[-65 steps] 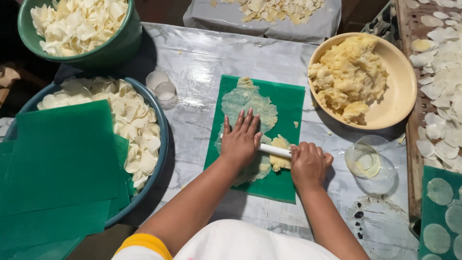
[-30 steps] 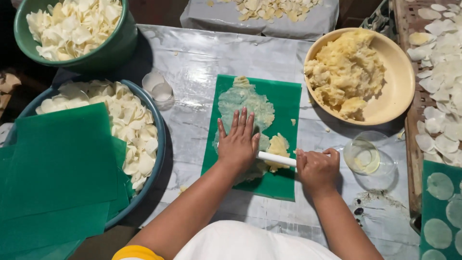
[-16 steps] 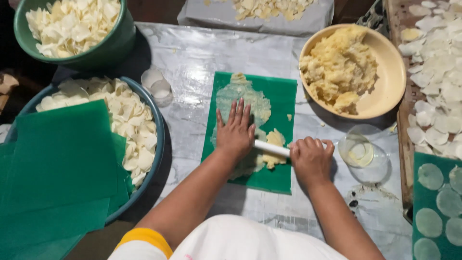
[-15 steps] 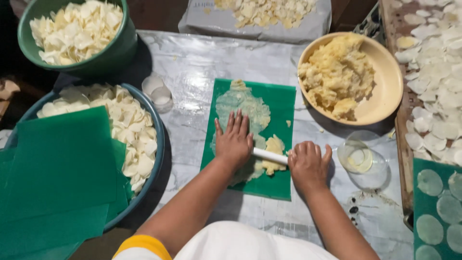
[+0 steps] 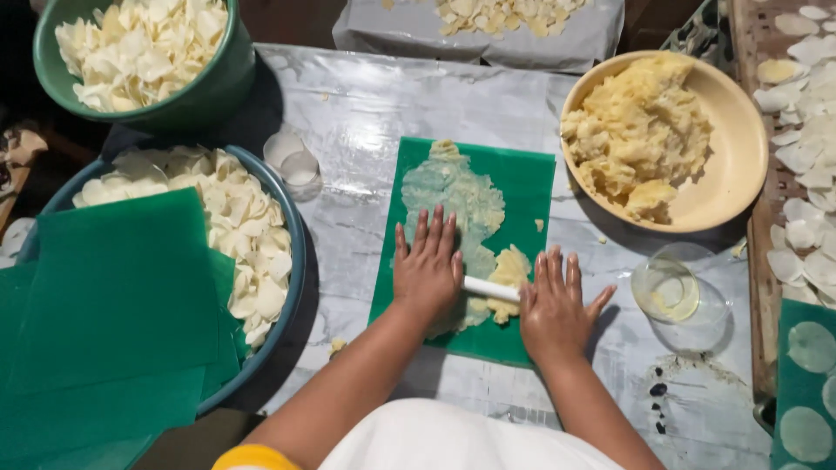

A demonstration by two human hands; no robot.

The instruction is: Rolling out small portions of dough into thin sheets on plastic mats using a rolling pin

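Roller (image 5: 489, 288) (white) crosswise under both hands (image 5: 427, 271), seemingly level.

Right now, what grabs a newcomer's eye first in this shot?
Dead centre: both hands, left hand and right hand, lie flat on a white roller across yellow dough, part of it pressed thin on a green sheet. Upper right, a yellow bowl holds a heap of the same dough. At left, two green-blue basins brim with pale thin chips, the nearer basin half covered by stacked green sheets.
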